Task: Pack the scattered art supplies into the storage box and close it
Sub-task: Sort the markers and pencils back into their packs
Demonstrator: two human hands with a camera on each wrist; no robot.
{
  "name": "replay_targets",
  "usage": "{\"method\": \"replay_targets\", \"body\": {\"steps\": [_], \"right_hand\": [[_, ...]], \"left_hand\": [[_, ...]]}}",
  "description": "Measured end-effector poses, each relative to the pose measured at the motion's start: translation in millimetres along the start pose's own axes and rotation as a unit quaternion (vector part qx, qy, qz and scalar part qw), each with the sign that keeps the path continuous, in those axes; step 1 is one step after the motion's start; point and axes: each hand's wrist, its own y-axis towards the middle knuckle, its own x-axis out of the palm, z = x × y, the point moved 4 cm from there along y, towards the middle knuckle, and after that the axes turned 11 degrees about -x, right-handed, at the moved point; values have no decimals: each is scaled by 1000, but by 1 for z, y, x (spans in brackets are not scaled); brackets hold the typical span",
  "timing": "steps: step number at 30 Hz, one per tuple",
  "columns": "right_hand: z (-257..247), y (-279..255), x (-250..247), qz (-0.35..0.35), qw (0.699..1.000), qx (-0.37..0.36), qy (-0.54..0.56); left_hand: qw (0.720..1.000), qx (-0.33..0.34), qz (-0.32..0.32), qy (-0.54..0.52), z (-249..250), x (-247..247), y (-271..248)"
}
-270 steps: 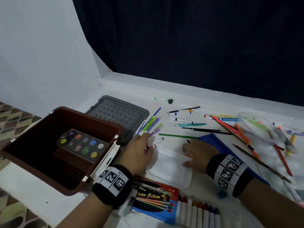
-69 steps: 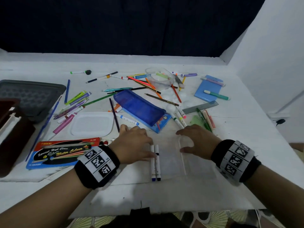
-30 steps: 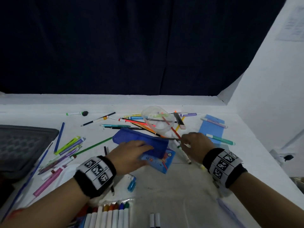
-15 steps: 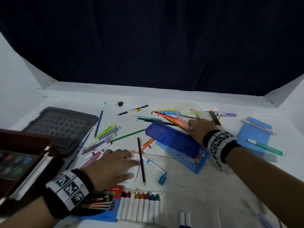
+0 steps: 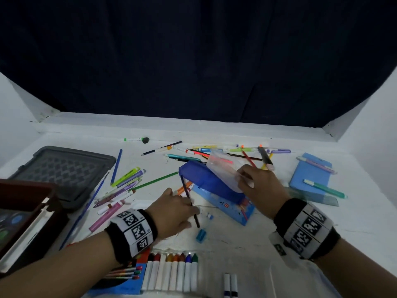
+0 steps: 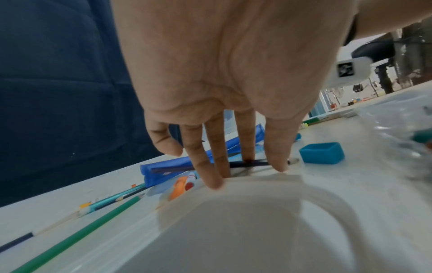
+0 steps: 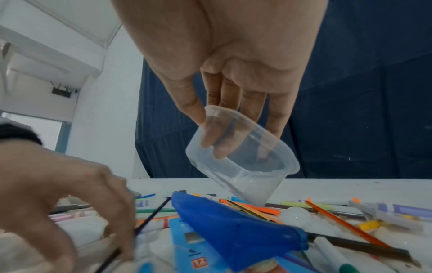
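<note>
My right hand [image 5: 245, 179] grips a clear plastic container [image 5: 223, 168] by its rim and holds it tilted above the blue pencil case [image 5: 204, 179]. In the right wrist view my right hand [image 7: 210, 133] has its thumb on the rim of the container [image 7: 245, 166], which is empty. My left hand [image 5: 187, 208] pinches a dark pencil [image 5: 189, 198] over a clear lid [image 5: 139, 205]. In the left wrist view the pencil [image 6: 257, 163] runs between the fingers [image 6: 217, 166] at the lid's [image 6: 233, 221] edge. The brown storage box [image 5: 25, 194] stands open at the far left.
The grey box lid [image 5: 64, 168] lies behind the box. Several pens, markers and pencils are strewn across the white table [image 5: 279, 237]. A marker set [image 5: 171, 269] and a watercolour pack [image 5: 124, 282] lie near me. A blue notepad [image 5: 309, 177] sits at the right.
My right hand has lifted the clear container off the pile of pencils and drawn it toward me. My left hand has closed on the dark pencil that lay across the clear lid.
</note>
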Motion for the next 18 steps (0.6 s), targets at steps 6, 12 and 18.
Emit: {"method": "replay_targets", "body": {"steps": [6,12,18], "right_hand": [[-22,-31,-7,9,1000,-27,6],[-33,-52,-11,19,996,-36,81],[-45,-67,-2,28,988,-41,147]], "left_hand": [[994,-53,-90,-43,-11,-4,20],[978,-74,-86,-173,-38,-3,-1],[973,-101,-141,-151,-67,17,-37]]}}
